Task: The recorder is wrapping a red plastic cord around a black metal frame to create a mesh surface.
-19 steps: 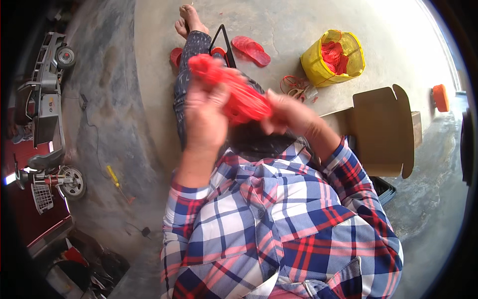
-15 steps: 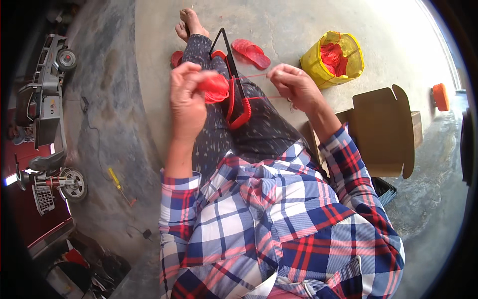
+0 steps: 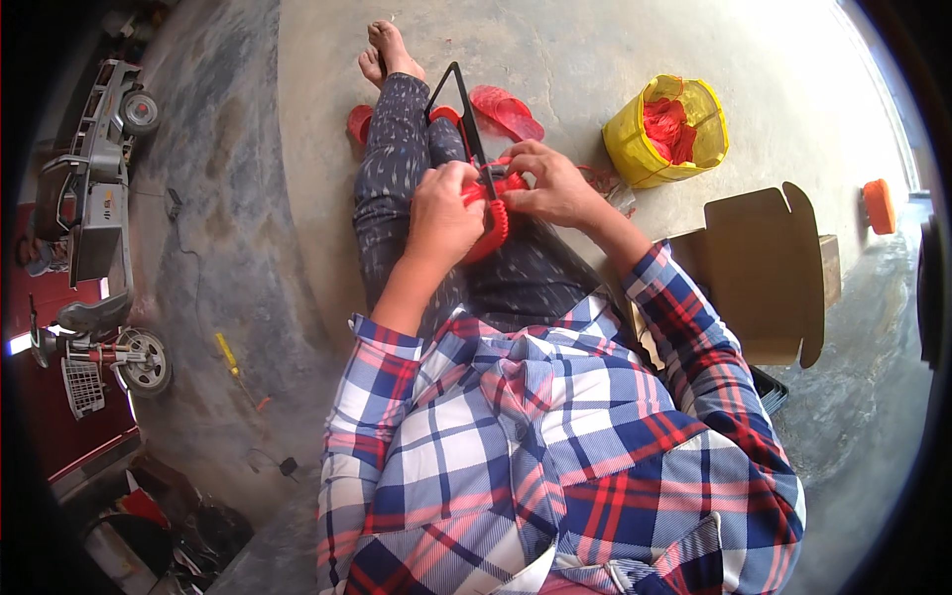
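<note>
A thin black frame (image 3: 470,121) stands tilted over my dark patterned trousers (image 3: 397,149), between my knees. Red cord (image 3: 496,230) is wound in tight turns along its near end. My left hand (image 3: 443,218) is closed at the left side of the frame, with red cord showing at its fingertips; the small bundle of cord there is mostly hidden. From the right, my right hand (image 3: 555,186) pinches red cord against the frame, thumb and fingers close together. Both hands nearly meet there, so the exact grip of the fingertips is partly covered.
A yellow bucket-like container (image 3: 635,149) with red material inside stands at the far right. Near my right arm is an open cardboard box (image 3: 764,278). Red slippers (image 3: 508,114) lie beyond my knees. A yellow-handled tool (image 3: 228,354) lies on the floor at left.
My hands have come together at the frame, the left moving right and the right moving left. The cord stretched toward my right hand no longer shows. The frame has shifted slightly.
</note>
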Tool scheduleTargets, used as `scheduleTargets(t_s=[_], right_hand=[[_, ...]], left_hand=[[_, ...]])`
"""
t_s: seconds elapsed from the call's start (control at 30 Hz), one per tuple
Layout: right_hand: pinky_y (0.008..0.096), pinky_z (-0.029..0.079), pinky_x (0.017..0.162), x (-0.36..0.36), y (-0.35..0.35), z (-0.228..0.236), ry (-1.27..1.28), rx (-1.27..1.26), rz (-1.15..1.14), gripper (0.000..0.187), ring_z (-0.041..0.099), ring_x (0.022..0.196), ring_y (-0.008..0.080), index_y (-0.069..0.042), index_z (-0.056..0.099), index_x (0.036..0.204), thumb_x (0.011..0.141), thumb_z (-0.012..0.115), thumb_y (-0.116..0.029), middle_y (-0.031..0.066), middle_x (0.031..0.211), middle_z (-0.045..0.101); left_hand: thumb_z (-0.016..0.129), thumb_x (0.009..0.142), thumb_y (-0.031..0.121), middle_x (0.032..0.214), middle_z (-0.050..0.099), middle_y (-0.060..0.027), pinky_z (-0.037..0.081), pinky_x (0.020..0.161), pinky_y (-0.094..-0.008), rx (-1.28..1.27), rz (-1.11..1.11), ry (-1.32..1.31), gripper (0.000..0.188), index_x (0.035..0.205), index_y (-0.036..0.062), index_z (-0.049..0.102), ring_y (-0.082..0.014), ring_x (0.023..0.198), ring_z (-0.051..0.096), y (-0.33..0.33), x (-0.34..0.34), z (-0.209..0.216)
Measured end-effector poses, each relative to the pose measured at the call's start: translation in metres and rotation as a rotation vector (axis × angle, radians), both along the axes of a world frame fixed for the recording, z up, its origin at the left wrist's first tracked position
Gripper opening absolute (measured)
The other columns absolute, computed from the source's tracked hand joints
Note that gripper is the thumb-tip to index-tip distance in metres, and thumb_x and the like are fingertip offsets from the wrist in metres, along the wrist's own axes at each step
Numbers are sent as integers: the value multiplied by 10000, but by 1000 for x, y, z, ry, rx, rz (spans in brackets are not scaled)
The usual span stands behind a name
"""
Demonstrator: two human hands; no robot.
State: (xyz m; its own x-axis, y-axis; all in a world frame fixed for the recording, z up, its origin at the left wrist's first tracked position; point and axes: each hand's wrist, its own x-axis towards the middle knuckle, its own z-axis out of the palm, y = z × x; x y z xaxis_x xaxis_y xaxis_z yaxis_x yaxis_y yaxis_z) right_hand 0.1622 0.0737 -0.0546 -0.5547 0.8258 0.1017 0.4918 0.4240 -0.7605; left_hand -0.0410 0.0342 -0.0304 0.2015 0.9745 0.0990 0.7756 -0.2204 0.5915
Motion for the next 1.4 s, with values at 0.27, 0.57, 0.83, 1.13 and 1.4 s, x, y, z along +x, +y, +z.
scheduleTargets(t_s=[0.27,0.57,0.83,1.13,1.4], right_hand=[[429,403,1031,90,-11,25,1368,-729,-89,470,569,1126,275,79,529,1212,845,634,-195,191,1249,570],[372,523,829,143,-33,79,1560,-585,-9,276,531,991,221,-14,545,1101,947,521,-242,136,1114,541],[230,449,761,8,-67,54,473,-786,-121,241,532,840,45,-26,611,1064,934,624,-229,-23,916,599],[208,425,719,-4,-92,106,571,-740,3,176,495,791,29,-37,565,997,955,592,-206,-51,836,556],[326,454,832,21,-66,150,921,-699,287,419,569,896,190,40,518,1052,741,626,-220,102,958,568]], left_hand=[[575,681,57,1104,496,-113,375,970,-335,-501,322,-1181,585,1243,-15,430,-221,1063,490,4,3,-34],[486,684,23,1113,459,-57,332,996,-270,-547,344,-1265,645,1322,-29,400,-178,1036,460,-16,22,-30],[482,694,46,1131,443,-78,348,975,-300,-553,279,-1306,661,1348,14,394,-187,1034,463,-27,21,-29],[468,686,34,1095,445,-67,360,959,-285,-550,310,-1379,624,1308,10,419,-189,1000,461,-20,20,-43],[654,838,68,946,599,-68,470,816,-289,-151,89,-944,353,1167,1,545,-111,889,548,-33,37,21]])
